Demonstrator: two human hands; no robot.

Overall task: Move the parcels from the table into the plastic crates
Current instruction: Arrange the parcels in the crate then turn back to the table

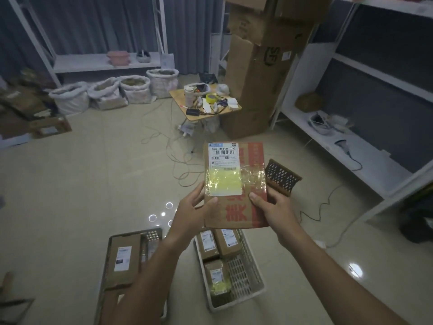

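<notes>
1. I hold the parcel (235, 184) up over the white crate (248, 277), clear of it.
2. Left hand (194, 212) and right hand (271, 207) grip its lower edges, thumbs on top.
3. Looks stiff, flat, light; glossy tape may slip, so I'd hold bare cardboard edges.

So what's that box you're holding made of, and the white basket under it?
The parcel looks like brown cardboard: dull and papery, with a printed label and shiny clear tape crinkled across it. The white crate looks like plastic: smooth, moulded walls full of little slots. Both are guesses from how they look.
</notes>
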